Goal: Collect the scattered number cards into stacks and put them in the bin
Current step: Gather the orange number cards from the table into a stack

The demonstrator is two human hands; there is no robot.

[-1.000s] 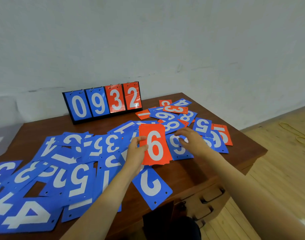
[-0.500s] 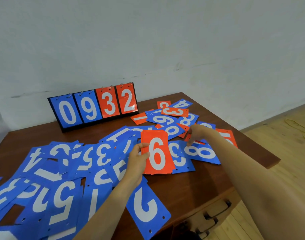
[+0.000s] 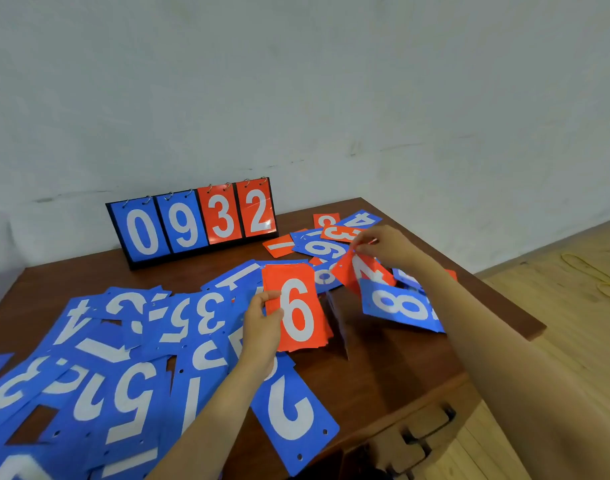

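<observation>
1. Half a second on, the right hand (image 3: 386, 245) has gone from reaching flat over the far heap to pinching one red card (image 3: 364, 273) by its upper corner and lifting it. The blue 8 card (image 3: 400, 308) just beside it now sits tilted rather than flat.
2. The left hand (image 3: 262, 327) grips the red stack (image 3: 296, 310), which has a 6 on top. Its thumb is on the face and its fingers are behind the left edge, holding the stack above the table (image 3: 383, 368). The two hands are apart, each clamped on its own load.
3. The cards look thin, light and slick (probably laminated plastic with punched holes). A single card likely flexes when held by a corner, and a loose stack may fan or slide, so squeezing across the long edges seems safest.
4. Many blue cards (image 3: 123, 375) lie overlapping across the left and near side of the table, and more red and blue ones are heaped at the far right corner.
5. A scoreboard (image 3: 192, 221) reading 0932 stands at the back against the wall.
6. No bin is in view, so I judge the task to be early, with the red cards being gathered first.
</observation>
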